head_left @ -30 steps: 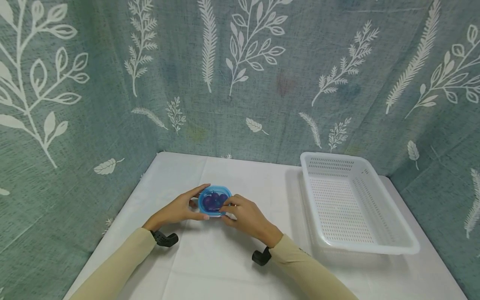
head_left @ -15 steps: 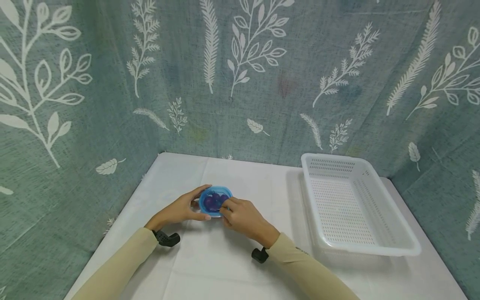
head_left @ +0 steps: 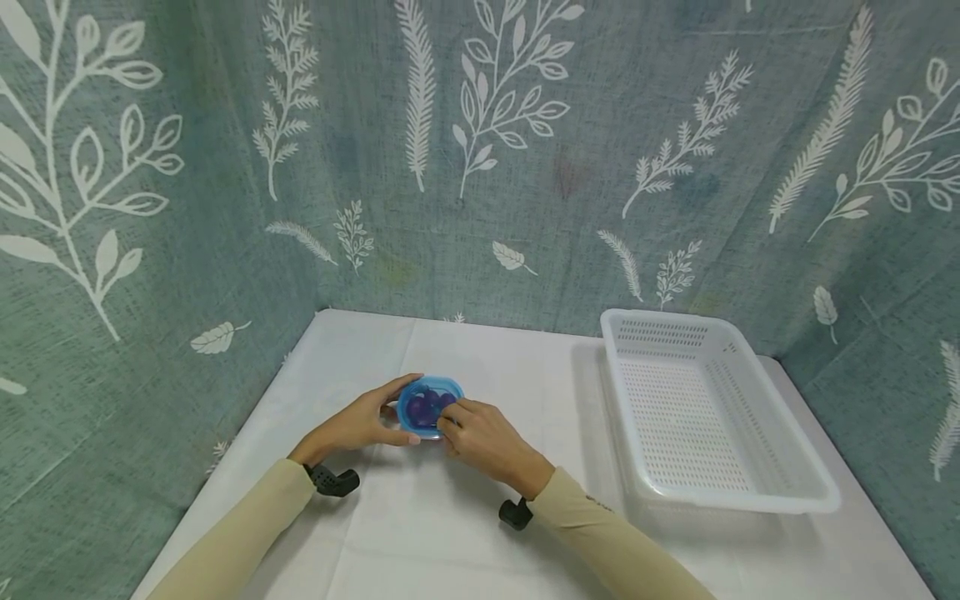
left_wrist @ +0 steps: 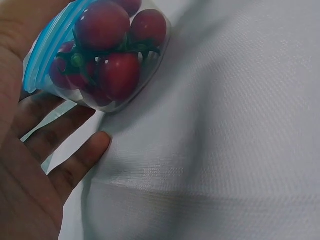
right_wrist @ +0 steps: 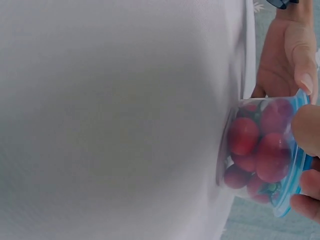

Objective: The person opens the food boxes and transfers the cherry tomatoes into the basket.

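Note:
A small clear plastic container (right_wrist: 248, 172) with a translucent blue lid (head_left: 432, 384) stands on the white cloth. Inside it are several red cherry tomatoes (left_wrist: 120, 75) with green stems; through the lid they look purple in the head view. My left hand (head_left: 362, 425) grips the container from the left, thumb at the near side and forefinger at the far side. At the right front edge, my right hand (head_left: 487, 437) pinches the lid's rim with curled fingers. Its fingertips are partly hidden in the head view, but the right wrist view shows thumb and fingers (right_wrist: 310, 187) against the lid.
A white perforated plastic basket (head_left: 750, 502) stands at the right of the table. White cloth (head_left: 420, 525) covers the tabletop. A grey-green curtain with white leaf prints (head_left: 465, 275) hangs behind and along both sides.
The right hand's fingers have drawn in from a looser spread to a tighter curl at the lid's right front rim. The left hand and the container stay nearly still.

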The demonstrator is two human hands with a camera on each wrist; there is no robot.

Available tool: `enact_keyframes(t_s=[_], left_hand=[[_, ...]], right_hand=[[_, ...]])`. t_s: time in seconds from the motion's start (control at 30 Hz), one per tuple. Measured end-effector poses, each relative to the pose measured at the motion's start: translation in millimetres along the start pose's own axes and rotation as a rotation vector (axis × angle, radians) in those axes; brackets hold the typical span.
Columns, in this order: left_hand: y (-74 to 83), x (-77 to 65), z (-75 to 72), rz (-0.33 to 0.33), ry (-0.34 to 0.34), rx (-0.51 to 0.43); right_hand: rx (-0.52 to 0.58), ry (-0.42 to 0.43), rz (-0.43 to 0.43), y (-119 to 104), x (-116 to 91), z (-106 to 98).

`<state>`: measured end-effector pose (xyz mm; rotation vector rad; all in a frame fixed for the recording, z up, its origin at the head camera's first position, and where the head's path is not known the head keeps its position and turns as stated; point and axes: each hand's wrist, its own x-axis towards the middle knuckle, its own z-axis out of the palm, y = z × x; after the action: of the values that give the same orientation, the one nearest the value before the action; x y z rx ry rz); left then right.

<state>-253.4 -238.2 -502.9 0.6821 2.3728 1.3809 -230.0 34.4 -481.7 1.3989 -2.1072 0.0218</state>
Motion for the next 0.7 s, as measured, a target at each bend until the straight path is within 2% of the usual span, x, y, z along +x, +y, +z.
enact_keyframes(t_s=[0.3,0.5,0.7], left_hand=[[-1.1,-0.4,-0.5,-0.009,-0.002,0.012],[-2.2,-0.8,-2.0,-0.021,0.003,0.019],[-1.2,-0.4,-2.7,-0.026,-0.002,0.011]], right_hand=[[0.008,0.007,0.012,-1.8,2.8,-1.7],[0.030,0.013,0.049,-3.4,3.4,-6.3],[0.169,0.041,0.145,-2.7,-2.1,-9.9]])
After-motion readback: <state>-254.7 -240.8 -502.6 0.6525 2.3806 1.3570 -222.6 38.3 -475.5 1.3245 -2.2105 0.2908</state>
